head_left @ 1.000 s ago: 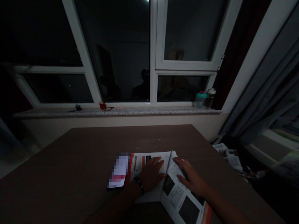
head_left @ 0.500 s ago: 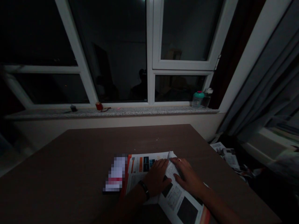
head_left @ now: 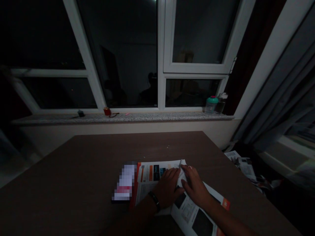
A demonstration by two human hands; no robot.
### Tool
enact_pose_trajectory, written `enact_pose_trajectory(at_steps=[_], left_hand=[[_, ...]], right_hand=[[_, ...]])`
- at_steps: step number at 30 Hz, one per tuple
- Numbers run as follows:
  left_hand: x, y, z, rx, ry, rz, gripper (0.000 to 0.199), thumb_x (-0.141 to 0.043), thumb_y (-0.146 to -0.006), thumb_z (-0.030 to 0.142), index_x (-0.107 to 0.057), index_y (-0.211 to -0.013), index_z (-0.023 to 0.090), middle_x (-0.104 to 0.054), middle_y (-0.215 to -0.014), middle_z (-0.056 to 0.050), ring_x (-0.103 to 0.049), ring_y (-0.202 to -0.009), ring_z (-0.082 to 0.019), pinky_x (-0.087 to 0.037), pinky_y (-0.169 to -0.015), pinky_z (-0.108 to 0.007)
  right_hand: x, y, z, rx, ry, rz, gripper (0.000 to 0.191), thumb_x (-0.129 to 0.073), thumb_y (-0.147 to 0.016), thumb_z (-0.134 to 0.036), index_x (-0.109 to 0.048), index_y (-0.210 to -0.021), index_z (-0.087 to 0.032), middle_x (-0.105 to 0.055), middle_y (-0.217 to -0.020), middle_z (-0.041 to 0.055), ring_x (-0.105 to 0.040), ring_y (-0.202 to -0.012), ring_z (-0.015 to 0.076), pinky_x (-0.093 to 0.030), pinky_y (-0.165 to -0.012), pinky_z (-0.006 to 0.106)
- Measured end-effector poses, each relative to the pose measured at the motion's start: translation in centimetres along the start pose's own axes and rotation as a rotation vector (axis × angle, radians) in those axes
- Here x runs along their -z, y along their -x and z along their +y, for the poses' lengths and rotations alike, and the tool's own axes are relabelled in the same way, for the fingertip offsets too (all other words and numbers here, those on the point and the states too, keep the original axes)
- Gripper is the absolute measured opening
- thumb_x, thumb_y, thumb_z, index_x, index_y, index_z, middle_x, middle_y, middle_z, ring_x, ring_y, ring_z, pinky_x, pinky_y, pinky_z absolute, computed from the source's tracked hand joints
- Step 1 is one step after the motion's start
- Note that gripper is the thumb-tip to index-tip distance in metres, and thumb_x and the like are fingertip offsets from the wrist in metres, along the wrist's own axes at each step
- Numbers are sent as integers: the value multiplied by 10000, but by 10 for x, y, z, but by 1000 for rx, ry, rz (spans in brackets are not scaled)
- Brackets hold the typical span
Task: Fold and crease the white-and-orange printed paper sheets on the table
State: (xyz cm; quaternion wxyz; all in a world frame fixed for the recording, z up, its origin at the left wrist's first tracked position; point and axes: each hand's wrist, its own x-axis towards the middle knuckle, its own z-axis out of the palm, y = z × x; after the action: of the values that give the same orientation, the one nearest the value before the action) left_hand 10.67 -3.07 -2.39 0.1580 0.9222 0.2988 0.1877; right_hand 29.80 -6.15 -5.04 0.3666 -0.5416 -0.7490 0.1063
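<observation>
An open magazine (head_left: 145,186) with orange edges and printed pictures lies on the brown table in front of me. My left hand (head_left: 168,183), a dark band at its wrist, rests flat across the left page with its fingers stretched out. Near the central fold, my right hand (head_left: 195,185) has its fingers and thumb bent around a loose magazine page (head_left: 181,175), which stands up narrowly between the hands. A ring shows on one right finger. The fingertips' exact grip is partly hidden. Left of the magazine lies a phone-like slab (head_left: 125,183), its face pixelated.
The table (head_left: 93,164) reaches toward a stone windowsill (head_left: 147,117). On the sill stand a teal-lidded bottle (head_left: 211,105), a clear bottle (head_left: 221,103) and a small red container (head_left: 107,111). Papers (head_left: 246,167) lie beyond the table's right edge, below a grey curtain (head_left: 278,75).
My right hand has drawn the page toward the fold, uncovering more of the orange-edged right side beneath. My left hand stays on the left page. The view has shifted slightly.
</observation>
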Motion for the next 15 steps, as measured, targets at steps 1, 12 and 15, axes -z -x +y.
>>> enact_pose_trajectory(at_steps=[1, 12, 15], left_hand=[[1, 0, 1, 3, 1, 7, 628, -518, -941, 397, -262, -1456, 144, -385, -1468, -157, -319, -1365, -308, -239, -1132, -528], [-2, 1, -1, -2, -22, 24, 549, -484, -968, 331, -293, -1444, 135, -415, -1448, -138, -343, -1353, -267, -251, -1147, -470], [-2, 1, -1, 14, -28, 3, 544, -489, -962, 321, -310, -1441, 137, -406, -1456, -138, -336, -1358, -276, -243, -1149, -482]], right_hand=[[0, 1, 1, -3, 1, -2, 566, -477, -859, -185, -327, -1402, -238, -451, -1350, 108, -396, -1293, 274, -358, -1092, 488], [17, 10, 5, 6, -35, -57, 566, -494, -869, -207, -337, -1413, -228, -452, -1370, 107, -401, -1308, 252, -402, -1080, 425], [23, 13, 8, 19, -17, -88, 560, -482, -882, -217, -328, -1421, -221, -445, -1379, 116, -407, -1303, 256, -399, -1080, 433]])
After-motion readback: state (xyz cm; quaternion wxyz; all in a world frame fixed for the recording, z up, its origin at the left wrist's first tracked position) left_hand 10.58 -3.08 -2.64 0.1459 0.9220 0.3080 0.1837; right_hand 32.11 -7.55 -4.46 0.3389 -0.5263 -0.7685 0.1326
